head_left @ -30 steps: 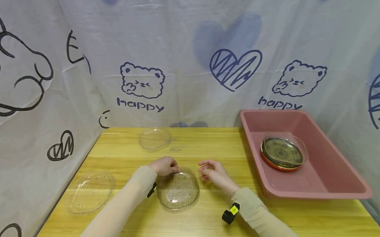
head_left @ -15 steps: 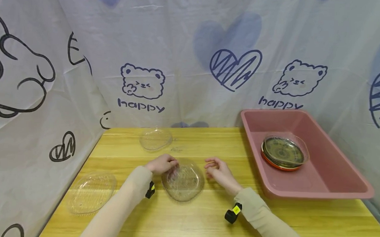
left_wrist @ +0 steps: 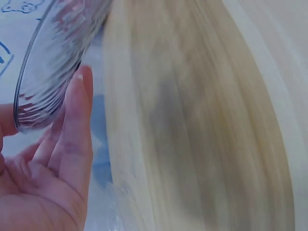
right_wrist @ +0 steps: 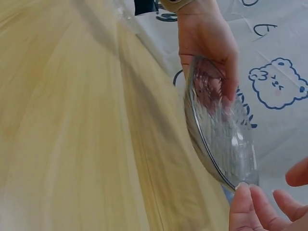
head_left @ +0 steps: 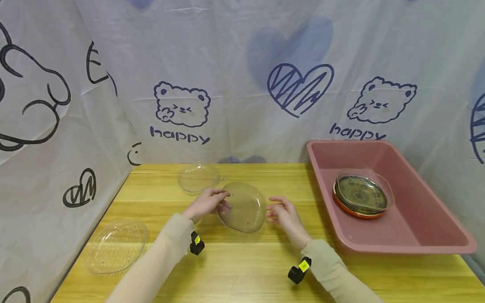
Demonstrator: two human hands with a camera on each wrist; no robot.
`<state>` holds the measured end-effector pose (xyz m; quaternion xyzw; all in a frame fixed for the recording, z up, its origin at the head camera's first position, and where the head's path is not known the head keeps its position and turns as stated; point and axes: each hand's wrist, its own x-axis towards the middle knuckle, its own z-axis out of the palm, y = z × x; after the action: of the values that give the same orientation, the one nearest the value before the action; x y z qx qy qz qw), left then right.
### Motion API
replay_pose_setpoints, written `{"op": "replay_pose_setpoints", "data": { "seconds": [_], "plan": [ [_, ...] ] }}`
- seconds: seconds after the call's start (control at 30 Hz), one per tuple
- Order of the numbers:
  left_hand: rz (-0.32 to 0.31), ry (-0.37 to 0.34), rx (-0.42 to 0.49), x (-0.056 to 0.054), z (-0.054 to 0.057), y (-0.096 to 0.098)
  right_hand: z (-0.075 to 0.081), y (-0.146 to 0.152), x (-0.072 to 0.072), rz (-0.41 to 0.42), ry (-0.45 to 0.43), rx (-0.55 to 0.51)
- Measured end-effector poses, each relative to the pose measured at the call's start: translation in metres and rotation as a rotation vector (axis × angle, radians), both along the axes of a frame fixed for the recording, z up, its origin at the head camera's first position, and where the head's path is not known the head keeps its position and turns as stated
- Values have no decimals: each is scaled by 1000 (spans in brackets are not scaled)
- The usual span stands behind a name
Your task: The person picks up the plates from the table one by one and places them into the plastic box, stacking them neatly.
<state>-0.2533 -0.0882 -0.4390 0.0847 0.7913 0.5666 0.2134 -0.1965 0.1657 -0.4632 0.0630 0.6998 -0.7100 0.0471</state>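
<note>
A clear glass plate [head_left: 244, 207] with a rippled underside is raised and tilted over the middle of the table. My left hand [head_left: 206, 203] grips its left edge, and the left wrist view shows the thumb on one face and the fingers [left_wrist: 77, 120] on the other. On the opposite side my right hand [head_left: 286, 217] has its fingertips right at the rim. Its thumb stands apart from the plate in the right wrist view, where the rippled plate [right_wrist: 226, 134] hangs from the left hand [right_wrist: 209, 43].
A clear plate [head_left: 116, 247] lies on the wooden table [head_left: 230, 276] at the left, and a smaller clear dish [head_left: 198, 177] sits at the back. To the right stands a pink tub [head_left: 408, 233] holding a stack of plates [head_left: 361, 193]. A printed cloth [head_left: 245, 80] hangs behind.
The glass plate has moved away from me and slightly right, rising and tilting in my left hand's grip. My right hand has shifted a little to the right, staying close to its rim.
</note>
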Motion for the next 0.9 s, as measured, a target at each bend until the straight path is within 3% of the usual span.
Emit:
{"op": "replay_pose_setpoints", "data": {
  "seconds": [0.27,0.47,0.73,0.9],
  "plan": [
    [124,20,47,4,9,10,4,3,-4,-59,0,-68],
    [170,-16,117,4,11,12,8,4,-5,-67,-38,-104],
    [166,-56,189,6,13,21,15,4,-7,-11,-99,-257],
    [151,-84,238,8,11,28,17,3,-8,16,-99,-285]
  ]
}}
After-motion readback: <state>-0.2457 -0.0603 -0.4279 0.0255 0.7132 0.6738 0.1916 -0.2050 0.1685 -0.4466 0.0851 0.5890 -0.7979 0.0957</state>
